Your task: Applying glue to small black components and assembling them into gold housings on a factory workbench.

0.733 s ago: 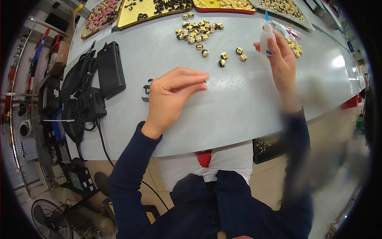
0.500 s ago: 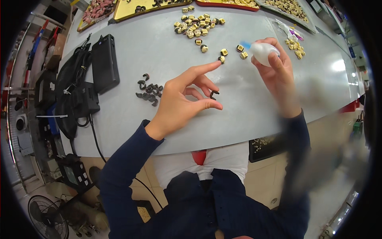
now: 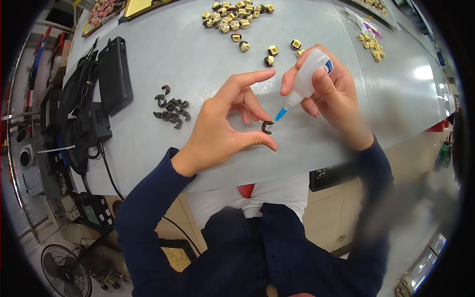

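Trousers, white (image 3: pixel 287 198), below the near edge of a grey table (image 3: pixel 307 153); dark tray (image 3: pixel 332 179) just right of the lap, partly under the table edge. Navy sleeves (image 3: pixel 153 190) on both arms, reaching over the edge.

Left hand (image 3: pixel 213 123): thumb and middle finger pinching a small dark C-shaped piece (image 3: pixel 263 127), its open side to the right; index finger stretched clear of it. Piece sits between the two hands, above the tabletop. Right hand (image 3: pixel 334 96): fingers wrapped round a translucent white squeeze bottle (image 3: pixel 308 74), tilted, blue nozzle (image 3: pixel 281 114) pointing down-left at the piece. Tip right at the C; can't tell if touching.

Left of the left hand, loose pile of dark curved pieces (image 3: pixel 173 111). Further left, flat black box (image 3: pixel 115 74) near a black adapter (image 3: pixel 96 127).

Beyond the hands, a few scattered yellow-and-dark pieces (image 3: pixel 273 50), then a denser cluster (image 3: pixel 232 17). Toward the right, small yellow pieces (image 3: pixel 376 49) heaped. Far left, tray of pink pieces (image 3: pixel 104 11) and yellow tray (image 3: pixel 146 6), both cut off by the frame.
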Available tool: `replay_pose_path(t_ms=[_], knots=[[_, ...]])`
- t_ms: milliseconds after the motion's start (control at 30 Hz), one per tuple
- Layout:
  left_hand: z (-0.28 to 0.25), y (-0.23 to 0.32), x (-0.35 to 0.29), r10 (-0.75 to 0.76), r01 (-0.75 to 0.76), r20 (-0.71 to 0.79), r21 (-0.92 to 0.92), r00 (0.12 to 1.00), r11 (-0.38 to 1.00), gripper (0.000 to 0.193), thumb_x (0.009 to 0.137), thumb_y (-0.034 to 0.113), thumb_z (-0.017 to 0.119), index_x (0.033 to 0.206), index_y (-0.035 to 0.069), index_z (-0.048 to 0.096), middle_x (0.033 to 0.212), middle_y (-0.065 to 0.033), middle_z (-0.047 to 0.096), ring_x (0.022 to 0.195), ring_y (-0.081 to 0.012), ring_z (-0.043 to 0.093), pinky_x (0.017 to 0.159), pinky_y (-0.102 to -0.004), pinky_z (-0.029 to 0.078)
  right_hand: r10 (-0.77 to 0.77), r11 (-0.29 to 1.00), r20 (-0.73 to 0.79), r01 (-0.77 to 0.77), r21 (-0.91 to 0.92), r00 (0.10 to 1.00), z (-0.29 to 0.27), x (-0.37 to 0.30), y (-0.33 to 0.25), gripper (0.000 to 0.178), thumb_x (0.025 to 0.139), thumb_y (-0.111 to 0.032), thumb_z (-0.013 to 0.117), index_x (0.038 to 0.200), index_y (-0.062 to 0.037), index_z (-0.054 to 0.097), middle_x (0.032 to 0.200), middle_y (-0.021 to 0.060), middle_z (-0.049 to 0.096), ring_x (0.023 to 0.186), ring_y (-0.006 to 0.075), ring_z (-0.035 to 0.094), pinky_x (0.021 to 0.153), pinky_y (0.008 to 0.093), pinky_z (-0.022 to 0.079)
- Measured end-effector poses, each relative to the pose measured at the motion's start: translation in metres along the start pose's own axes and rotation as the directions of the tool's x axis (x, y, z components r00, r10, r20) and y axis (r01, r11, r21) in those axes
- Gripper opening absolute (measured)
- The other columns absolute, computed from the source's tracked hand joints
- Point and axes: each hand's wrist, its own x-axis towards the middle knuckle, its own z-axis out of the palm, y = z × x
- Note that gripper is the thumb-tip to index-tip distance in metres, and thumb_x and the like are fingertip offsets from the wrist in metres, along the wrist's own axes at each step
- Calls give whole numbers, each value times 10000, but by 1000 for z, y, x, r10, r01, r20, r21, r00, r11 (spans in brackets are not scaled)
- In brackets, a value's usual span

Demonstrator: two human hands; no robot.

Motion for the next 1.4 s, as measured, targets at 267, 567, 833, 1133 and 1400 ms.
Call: replay_pose_path(t_ms=[267,567,833,1133,1400], knots=[[0,-2,-1,14,-14,3,23,1000,1000,901,533,99,867,1303,57,401,736,15,548,696,-78,454,718,-224,408,8,1000,30,-8,0,1000,3,-1,1,415,902,-453,493,1015,-57,437,844,151,614,451,39,389,434,151,333],[0,-2,-1,28,-28,8,15,1000,1000,883,532,91,866,1288,55,411,737,14,550,702,-78,458,713,-225,403,11,1000,31,-11,-16,999,3,-1,1,437,887,-470,510,1007,-56,441,835,151,615,455,45,406,424,159,337],[0,0,-1,23,-23,12,28,1000,999,868,531,96,867,1274,54,421,741,13,565,706,-77,463,714,-226,398,4,999,70,-6,35,998,-2,-1,0,270,921,-265,516,991,-12,455,867,147,639,458,73,464,429,189,385],[-1,-2,-1,25,-26,26,43,999,999,820,526,106,874,1223,55,447,731,13,568,710,-78,472,698,-222,393,-36,999,23,35,17,999,-1,-1,-1,260,921,-259,517,972,-14,448,850,155,641,456,68,452,419,181,377],[1,-5,0,61,-61,-12,25,998,998,740,550,164,864,1187,103,492,683,20,583,668,-81,510,637,-218,409,-53,999,23,53,6,998,-2,-1,0,253,922,-256,515,966,-15,452,850,156,642,459,66,448,421,179,373]])
